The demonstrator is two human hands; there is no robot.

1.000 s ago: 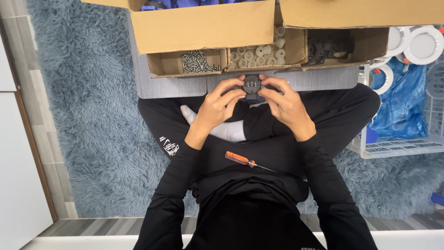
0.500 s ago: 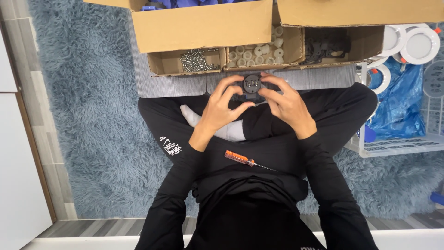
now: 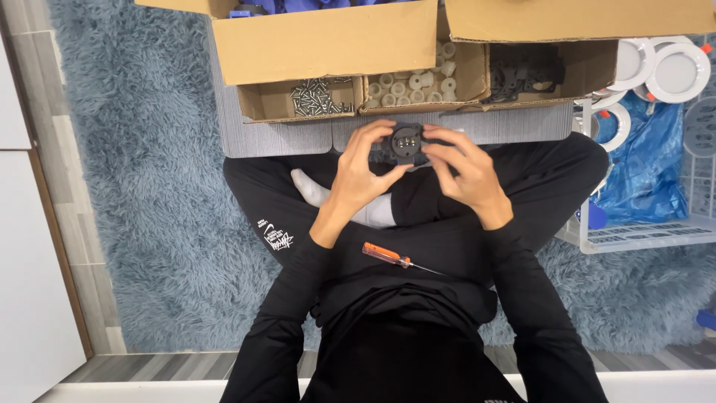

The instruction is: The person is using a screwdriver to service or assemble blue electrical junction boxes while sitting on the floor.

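Gripping a small dark round part from both sides, left hand and right hand are held just in front of the row of open cardboard boxes, above the crossed legs.

Landmark = the part.
- Left-hand fingers are curled closed round its left edge, thumb tucked under the lower rim.
- Right-hand fingers are closed on its right edge and top, w/ fingertips laid over the upper face.
- The part is seen face-up toward the camera; a row of small pale contacts or screws shows on top. No clear long axis — roughly round, w/ short tabs left and right hidden by the fingers.
- Both hands are about equally near; neither is free.
- An orange-handled screwdriver is lying on the lap, nearer the body than the part, slightly left of it, shaft pointed to the right. The left hand is judged the closer one to its handle.
- Screws are in the box compartment beyond and left of the part; white round pieces straight beyond it.
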